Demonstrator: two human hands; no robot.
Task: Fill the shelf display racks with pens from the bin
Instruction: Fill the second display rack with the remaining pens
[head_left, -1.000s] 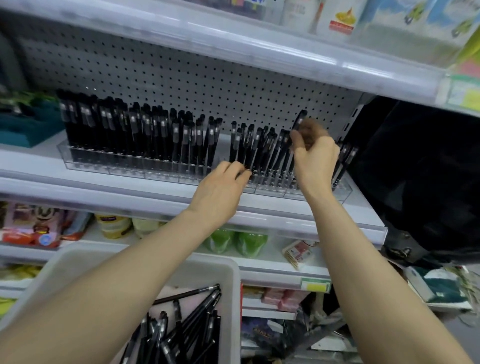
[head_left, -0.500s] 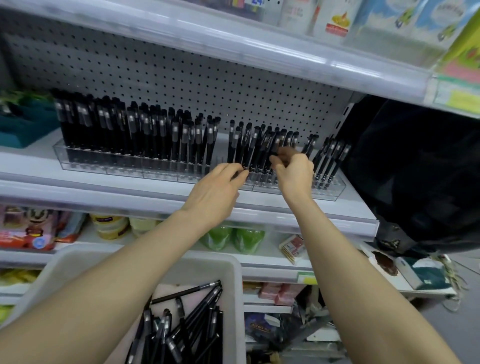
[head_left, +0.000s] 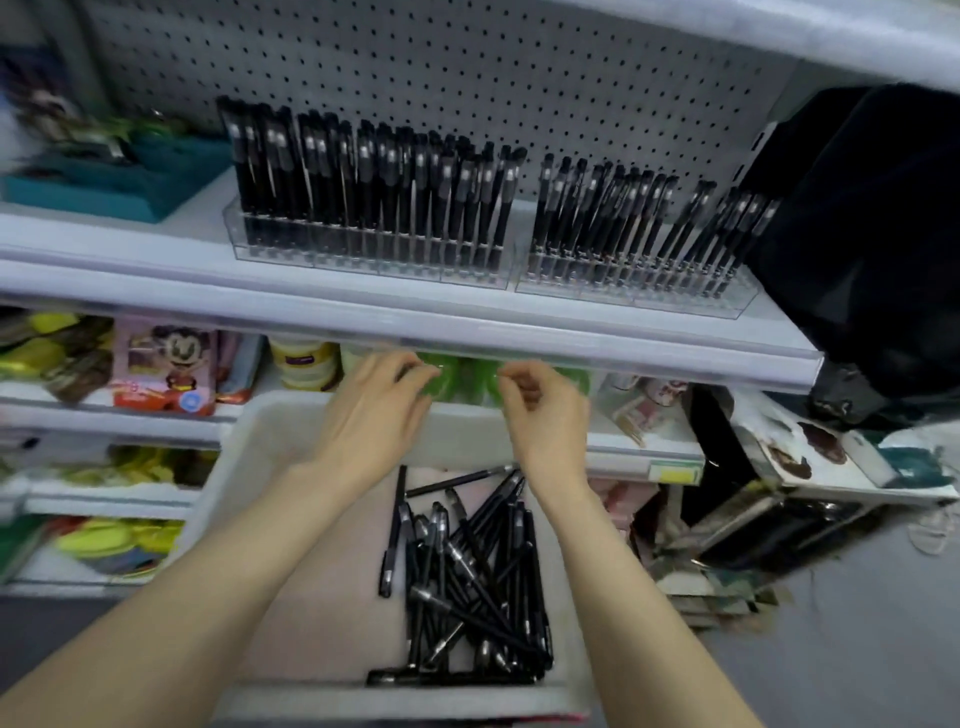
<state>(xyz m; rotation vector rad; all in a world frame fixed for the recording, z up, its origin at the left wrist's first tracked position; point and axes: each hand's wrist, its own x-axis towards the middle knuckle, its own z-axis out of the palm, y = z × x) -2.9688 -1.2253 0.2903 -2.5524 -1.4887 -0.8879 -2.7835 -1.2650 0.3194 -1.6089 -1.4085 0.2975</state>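
Left clear plastic rack (head_left: 363, 257) packed with black pens. Right clear rack (head_left: 636, 293) mostly full, with gaps. Pile of loose black pens (head_left: 467, 571) lies in white plastic bin (head_left: 249, 441). Left hand (head_left: 371, 410) and right hand (head_left: 545, 415) above bin, grip loose, empty. Likely past halfway.

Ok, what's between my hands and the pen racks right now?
The head view shows the shelf's front edge crossing between them; the left hand and right hand are below it, the racks above.

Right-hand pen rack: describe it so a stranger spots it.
On the white pegboard shelf stand two clear plastic pen racks. The right rack sits beside the black bag; unlike its packed left neighbour, its black pens lean, leaving a gap.
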